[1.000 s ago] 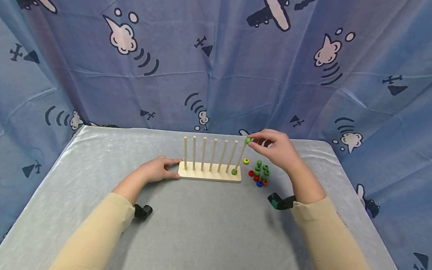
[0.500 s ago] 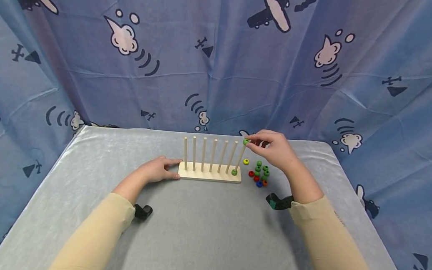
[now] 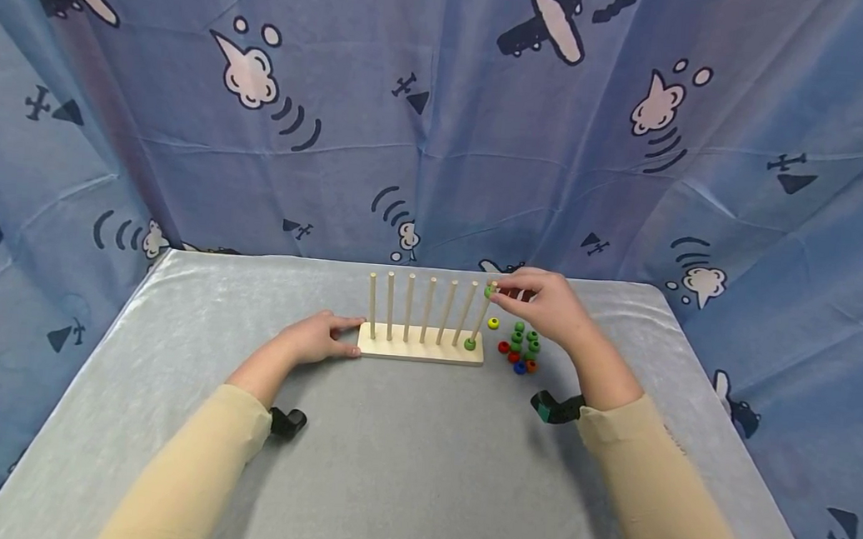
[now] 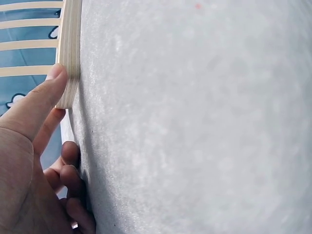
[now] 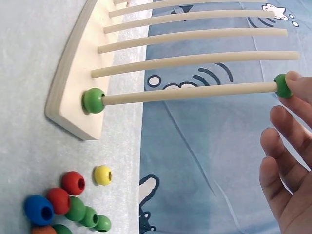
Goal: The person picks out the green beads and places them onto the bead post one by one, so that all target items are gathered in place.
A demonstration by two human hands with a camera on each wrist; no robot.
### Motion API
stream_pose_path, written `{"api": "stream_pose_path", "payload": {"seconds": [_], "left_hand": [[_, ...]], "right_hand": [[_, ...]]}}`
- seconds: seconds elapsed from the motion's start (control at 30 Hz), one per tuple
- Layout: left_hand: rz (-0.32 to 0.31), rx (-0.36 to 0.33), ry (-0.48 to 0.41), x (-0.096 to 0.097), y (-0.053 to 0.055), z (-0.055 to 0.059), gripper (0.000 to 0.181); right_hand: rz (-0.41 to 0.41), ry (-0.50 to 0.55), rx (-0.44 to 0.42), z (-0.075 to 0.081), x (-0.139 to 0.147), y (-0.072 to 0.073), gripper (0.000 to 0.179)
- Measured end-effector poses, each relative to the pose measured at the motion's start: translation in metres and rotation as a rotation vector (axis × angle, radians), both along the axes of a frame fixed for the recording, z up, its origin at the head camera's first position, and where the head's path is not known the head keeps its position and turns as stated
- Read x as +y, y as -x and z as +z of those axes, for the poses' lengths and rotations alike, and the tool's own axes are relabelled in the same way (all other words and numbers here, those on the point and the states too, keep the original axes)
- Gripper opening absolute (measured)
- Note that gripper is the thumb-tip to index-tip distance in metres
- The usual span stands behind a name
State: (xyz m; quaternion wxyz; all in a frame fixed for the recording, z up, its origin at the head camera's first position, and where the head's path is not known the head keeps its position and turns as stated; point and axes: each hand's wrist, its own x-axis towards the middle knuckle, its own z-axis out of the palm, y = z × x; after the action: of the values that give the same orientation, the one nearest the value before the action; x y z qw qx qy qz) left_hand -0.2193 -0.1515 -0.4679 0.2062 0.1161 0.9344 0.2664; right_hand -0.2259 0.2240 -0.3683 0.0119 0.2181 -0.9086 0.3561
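A pale wooden peg board stands on the table with a row of upright pegs. My left hand holds its left end between thumb and index finger, the other fingers curled beside it. My right hand pinches a green bead with thumb and forefinger. That bead sits around the top of the rightmost peg, the peg's tip hidden by the fingers. At the foot of the same peg rests another green bead, against the base. The other pegs in the head view carry no beads.
Right of the board lie loose beads: a yellow one, several green ones, red ones, a blue one and an orange one. Grey cloth covers the table. A blue patterned curtain hangs behind it.
My right hand has brought the green bead left onto the tip of the rightmost peg and lowered it slightly. The left hand stays at the board's end.
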Motion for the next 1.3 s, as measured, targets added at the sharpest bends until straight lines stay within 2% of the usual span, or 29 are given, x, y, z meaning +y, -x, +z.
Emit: {"api": "stream_pose_path", "payload": {"seconds": [0.3,0.7,0.9,1.3], "left_hand": [[-0.006,0.004,0.005,0.000,0.001,-0.002,0.070],[0.004,0.008,-0.003,-0.001,0.000,-0.004,0.070],[0.006,0.013,-0.001,0.000,0.000,-0.003,0.070],[0.010,0.014,0.000,0.000,0.000,-0.004,0.070]], "right_hand": [[-0.031,-0.053,-0.063,-0.013,-0.003,0.000,0.025],[0.013,-0.060,-0.103,-0.033,-0.003,0.004,0.018],[0.028,-0.111,-0.158,-0.048,-0.003,0.007,0.022],[0.071,-0.171,-0.185,-0.072,-0.004,0.011,0.020]]}}
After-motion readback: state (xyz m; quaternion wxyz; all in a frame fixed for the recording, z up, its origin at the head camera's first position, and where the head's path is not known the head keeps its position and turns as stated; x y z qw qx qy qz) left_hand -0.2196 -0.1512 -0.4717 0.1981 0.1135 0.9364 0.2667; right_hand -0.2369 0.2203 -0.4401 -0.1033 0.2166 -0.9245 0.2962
